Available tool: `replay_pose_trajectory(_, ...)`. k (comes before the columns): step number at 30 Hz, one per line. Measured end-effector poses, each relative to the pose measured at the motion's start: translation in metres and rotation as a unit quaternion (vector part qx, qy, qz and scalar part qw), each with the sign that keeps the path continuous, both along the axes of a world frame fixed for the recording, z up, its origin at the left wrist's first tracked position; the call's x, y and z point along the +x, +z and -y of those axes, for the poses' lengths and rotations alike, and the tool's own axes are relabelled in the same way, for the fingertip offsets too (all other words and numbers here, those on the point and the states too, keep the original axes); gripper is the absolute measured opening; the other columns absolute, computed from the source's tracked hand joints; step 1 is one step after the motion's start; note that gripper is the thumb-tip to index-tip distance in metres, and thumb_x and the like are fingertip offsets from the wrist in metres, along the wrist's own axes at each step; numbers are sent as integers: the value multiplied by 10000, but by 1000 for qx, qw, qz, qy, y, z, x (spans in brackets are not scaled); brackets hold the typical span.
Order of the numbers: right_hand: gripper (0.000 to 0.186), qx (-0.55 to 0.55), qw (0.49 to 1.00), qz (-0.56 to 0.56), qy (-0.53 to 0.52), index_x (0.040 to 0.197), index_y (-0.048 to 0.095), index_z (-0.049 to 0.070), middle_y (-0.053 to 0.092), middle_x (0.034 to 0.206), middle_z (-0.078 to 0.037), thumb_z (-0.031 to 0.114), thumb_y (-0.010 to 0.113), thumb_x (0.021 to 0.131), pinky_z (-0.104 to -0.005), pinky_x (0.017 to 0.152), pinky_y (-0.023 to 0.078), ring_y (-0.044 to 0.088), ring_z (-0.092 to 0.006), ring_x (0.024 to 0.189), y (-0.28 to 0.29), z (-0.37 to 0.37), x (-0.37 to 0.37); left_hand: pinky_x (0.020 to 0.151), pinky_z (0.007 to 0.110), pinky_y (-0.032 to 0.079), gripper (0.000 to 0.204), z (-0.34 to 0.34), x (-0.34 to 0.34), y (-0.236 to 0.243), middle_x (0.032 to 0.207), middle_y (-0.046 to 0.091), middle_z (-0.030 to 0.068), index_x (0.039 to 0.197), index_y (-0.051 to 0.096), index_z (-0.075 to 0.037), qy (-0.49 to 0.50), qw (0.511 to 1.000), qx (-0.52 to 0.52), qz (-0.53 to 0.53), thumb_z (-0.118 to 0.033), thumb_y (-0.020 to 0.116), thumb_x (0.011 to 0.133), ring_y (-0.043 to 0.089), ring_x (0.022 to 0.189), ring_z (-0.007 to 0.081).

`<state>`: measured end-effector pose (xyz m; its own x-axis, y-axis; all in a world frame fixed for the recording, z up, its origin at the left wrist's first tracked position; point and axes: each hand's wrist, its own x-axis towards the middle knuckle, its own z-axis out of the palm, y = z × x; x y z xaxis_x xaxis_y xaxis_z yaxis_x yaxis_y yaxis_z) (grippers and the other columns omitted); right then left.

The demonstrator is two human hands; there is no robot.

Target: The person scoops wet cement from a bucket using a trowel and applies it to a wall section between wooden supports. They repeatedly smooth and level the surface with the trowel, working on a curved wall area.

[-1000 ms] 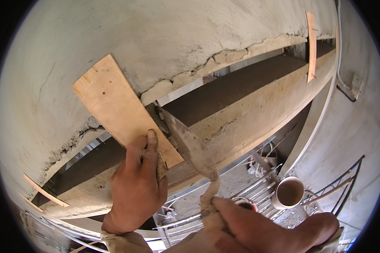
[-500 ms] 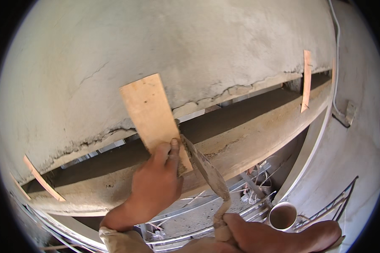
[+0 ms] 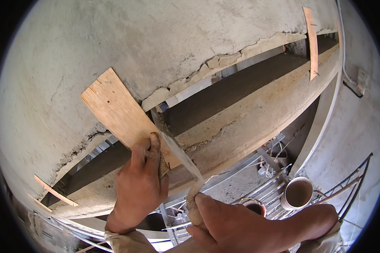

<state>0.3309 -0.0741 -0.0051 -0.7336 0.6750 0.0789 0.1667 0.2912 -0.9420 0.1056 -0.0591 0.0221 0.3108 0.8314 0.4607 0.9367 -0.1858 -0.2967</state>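
Note:
A flat wooden board (image 3: 118, 111) lies at a slant across the slot between the plastered wall and the ledge below it. My left hand (image 3: 139, 183) grips the board's lower end, thumb on its face and the other fingers partly hidden. In my right hand (image 3: 236, 225) is a trowel (image 3: 180, 152), held by its handle. The blade stands edge-on along the board's right side, its tip reaching into the slot. Some grey mortar clings near the board's lower edge beside my left fingers.
Narrow wooden strips bridge the slot at the right (image 3: 311, 46) and left (image 3: 55, 190). The wall's broken lower edge (image 3: 215, 63) overhangs the concrete ledge (image 3: 257, 107). Below are metal scaffold bars, a bucket (image 3: 298, 192) and a second, partly hidden bucket (image 3: 254, 205).
The view has tilted and shifted. In it, the board and both hands sit further left, and the board leans more. The trowel blade now lies closer along the board's right edge.

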Motion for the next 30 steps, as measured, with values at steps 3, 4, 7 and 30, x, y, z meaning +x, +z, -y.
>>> replay_pose_trajectory(3, 328, 20, 999, 33, -9, 1147, 428, -23, 613, 1029, -288, 218, 573, 980, -570, 781, 502, 649, -494, 921, -8, 9, 0, 705, 417, 590, 777, -2, 1, 0, 1275, 509, 192, 1404, 521, 56, -2, 1000, 2, -9, -115, 771, 688, 684, 858, 353)
replay_pose_trajectory(4, 336, 7, 999, 36, 9, 1164, 430, -24, 611, 1043, -287, 214, 574, 977, -572, 783, 502, 648, -493, 920, -9, 9, 5, 707, 419, 590, 762, -3, 0, -2, 1280, 511, 196, 1390, 533, 57, 6, 1000, -6, -5, -113, 770, 686, 684, 865, 356)
replay_pose_trajectory(7, 362, -34, 997, 22, 59, 1215, 434, -24, 606, 1089, -285, 200, 576, 969, -573, 783, 499, 642, -493, 912, -12, 3, 22, 717, 420, 590, 720, -4, 3, -5, 1300, 511, 208, 1360, 561, 60, 22, 1000, -7, 2, -105, 764, 689, 685, 891, 364)
replay_pose_trajectory(30, 192, -330, 879, 224, -263, 1012, 724, 63, 692, 882, -96, 180, 683, 865, -377, 761, 550, 674, -221, 789, -625, -99, 94, 946, 441, 515, 421, 67, 6, -11, 1059, 695, 150, 1366, 597, -69, -56, 883, -306, 350, -136, 575, 951, 643, 891, 268)
